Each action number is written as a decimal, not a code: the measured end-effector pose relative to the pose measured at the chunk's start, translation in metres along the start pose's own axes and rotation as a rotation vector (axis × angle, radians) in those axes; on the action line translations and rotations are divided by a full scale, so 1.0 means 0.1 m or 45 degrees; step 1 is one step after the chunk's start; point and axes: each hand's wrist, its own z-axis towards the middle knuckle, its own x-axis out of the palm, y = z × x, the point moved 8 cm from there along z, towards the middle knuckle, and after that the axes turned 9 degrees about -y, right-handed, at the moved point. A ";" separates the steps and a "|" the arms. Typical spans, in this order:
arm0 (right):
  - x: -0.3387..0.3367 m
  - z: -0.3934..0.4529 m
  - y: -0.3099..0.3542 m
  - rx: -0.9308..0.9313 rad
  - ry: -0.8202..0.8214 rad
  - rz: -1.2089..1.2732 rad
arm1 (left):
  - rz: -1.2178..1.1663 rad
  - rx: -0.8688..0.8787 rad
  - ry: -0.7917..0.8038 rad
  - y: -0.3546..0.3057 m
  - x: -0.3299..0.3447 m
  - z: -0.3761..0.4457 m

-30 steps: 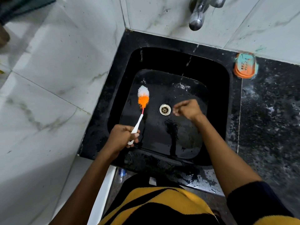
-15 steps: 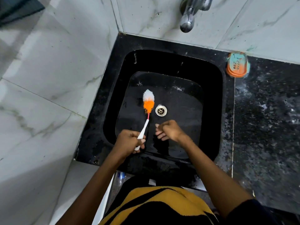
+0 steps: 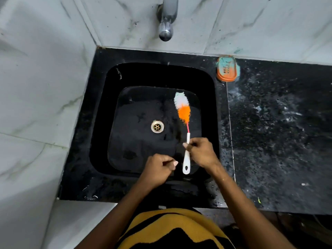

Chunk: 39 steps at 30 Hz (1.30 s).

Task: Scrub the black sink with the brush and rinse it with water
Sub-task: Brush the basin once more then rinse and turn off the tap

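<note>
On the left stands a marbled white tile wall (image 3: 41, 90). Beside it, the black sink (image 3: 100, 123) sits in a black worktop (image 3: 280, 133), with a metal drain (image 3: 157, 126) in its wet floor. The left hand (image 3: 158, 169) hovers over the near edge of the sink, its fingers loosely curled and holding nothing. Just to the right, the right hand (image 3: 201, 153) is closed around the white handle of the brush (image 3: 185, 123). The orange and white bristles point to the far right corner of the basin. A steel tap (image 3: 166, 22) hangs above the far rim. An orange soap dish (image 3: 226, 71) rests on the worktop at the far right of the sink.
</note>
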 end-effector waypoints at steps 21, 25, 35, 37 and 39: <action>-1.44 0.43 -0.43 0.061 -0.388 -0.453 | 0.410 -0.067 0.049 0.45 0.39 0.26; -1.40 0.37 -0.27 0.004 -0.451 -0.684 | 0.408 -0.063 0.030 0.45 0.37 0.27; -1.28 0.23 -0.23 -0.071 -0.599 -0.822 | 0.492 -0.024 0.126 0.50 0.42 0.23; -1.28 0.21 -0.21 -0.068 -0.609 -0.818 | 0.491 -0.014 0.136 0.50 0.42 0.23; -1.29 0.19 -0.20 -0.061 -0.657 -0.812 | 0.483 0.001 0.120 0.47 0.41 0.22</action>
